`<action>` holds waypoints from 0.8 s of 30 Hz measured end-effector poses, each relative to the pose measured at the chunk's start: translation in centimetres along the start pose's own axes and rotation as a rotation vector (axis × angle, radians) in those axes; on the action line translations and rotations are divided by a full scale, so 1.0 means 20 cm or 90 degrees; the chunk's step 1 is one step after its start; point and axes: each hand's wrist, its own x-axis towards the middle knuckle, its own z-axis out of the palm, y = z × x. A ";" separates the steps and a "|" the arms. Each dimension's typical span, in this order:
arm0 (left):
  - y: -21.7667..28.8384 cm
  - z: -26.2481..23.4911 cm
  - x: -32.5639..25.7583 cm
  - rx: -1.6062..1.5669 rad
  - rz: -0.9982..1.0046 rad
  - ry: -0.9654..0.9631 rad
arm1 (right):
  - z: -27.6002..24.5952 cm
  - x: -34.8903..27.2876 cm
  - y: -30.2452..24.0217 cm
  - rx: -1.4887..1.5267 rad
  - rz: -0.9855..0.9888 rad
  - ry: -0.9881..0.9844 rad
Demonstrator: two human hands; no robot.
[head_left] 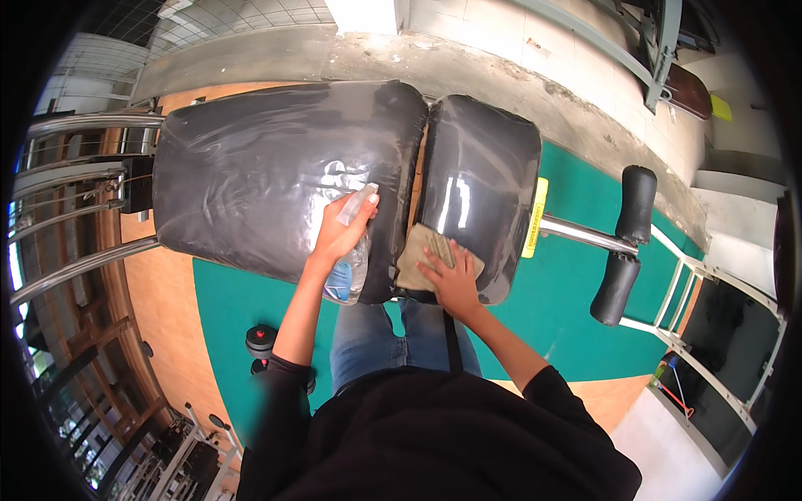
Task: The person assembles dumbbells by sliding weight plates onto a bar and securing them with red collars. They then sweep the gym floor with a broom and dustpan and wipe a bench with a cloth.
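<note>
In front of me stretches a weight bench with a long black padded backrest (251,167) on the left and a shorter seat pad (484,167) on the right, both glossy. My left hand (338,234) is closed around a clear spray bottle (360,271) with a whitish trigger head and a blue label, over the near right part of the backrest. My right hand (455,275) lies flat with fingers spread on a tan cloth (413,255), pressing it against the near left side of the seat pad, by the gap between the pads.
Right of the seat, a metal bar carries black foam rollers (638,204). Chrome rails (92,125) run off at the left. A dumbbell (261,337) lies on the green mat (225,309). A concrete ledge (501,75) runs behind the bench; a white metal frame (702,284) stands right.
</note>
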 end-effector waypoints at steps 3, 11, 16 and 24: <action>-0.04 0.04 0.02 0.050 0.024 -0.021 | -0.06 -0.12 0.06 0.101 -0.003 -0.031; -0.02 0.13 0.00 0.036 0.107 0.027 | -0.48 0.68 0.49 -0.001 0.159 0.236; 0.01 0.16 0.01 0.072 0.127 0.027 | -0.24 1.07 0.62 -0.176 0.286 0.281; -0.02 0.14 0.02 0.152 0.036 -0.047 | -0.30 1.11 1.05 -0.029 0.523 0.133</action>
